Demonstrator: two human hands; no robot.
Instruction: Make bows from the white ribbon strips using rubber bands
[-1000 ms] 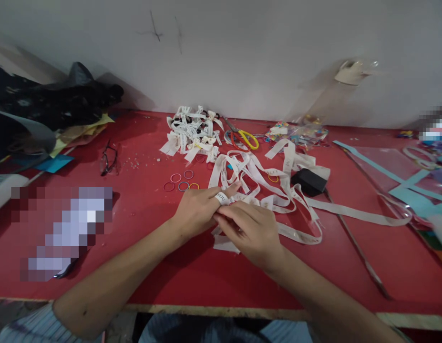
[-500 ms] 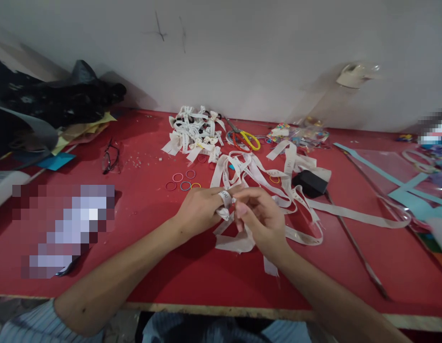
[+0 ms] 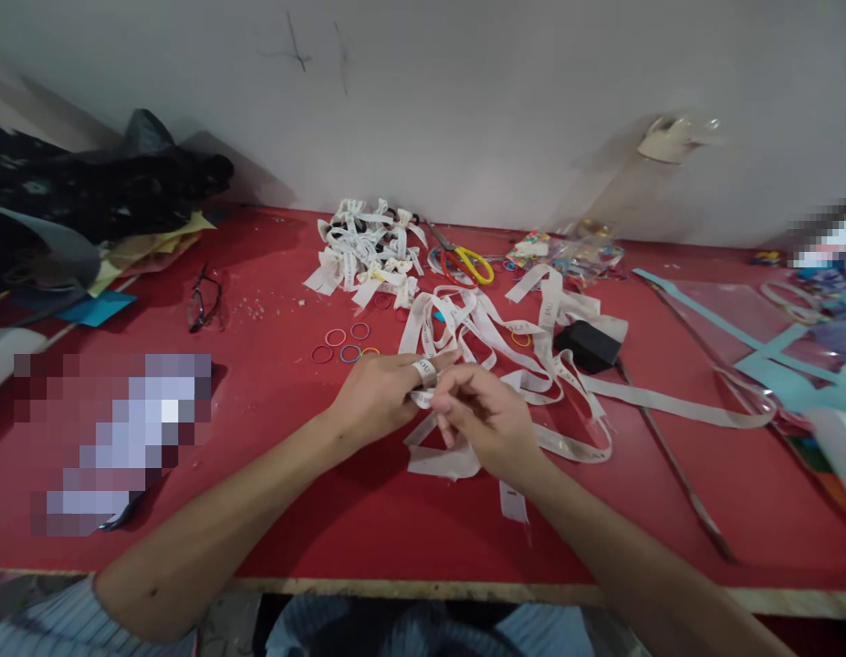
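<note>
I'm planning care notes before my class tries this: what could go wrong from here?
The ribbon looped around the left fingers might slip or loosen while the right hand is at it. The loose strips lie in overlapping loops, so they could tangle or snag when pulled. The small bands lie just beyond the left hand, which could knock and scatter them.

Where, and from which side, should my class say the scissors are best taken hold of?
Probably by the yellow loop and red loop, coming from the near side, above the loose white ribbon: the scissors lie with both loops toward the wearer and the blades pointing away and leftward.
</note>
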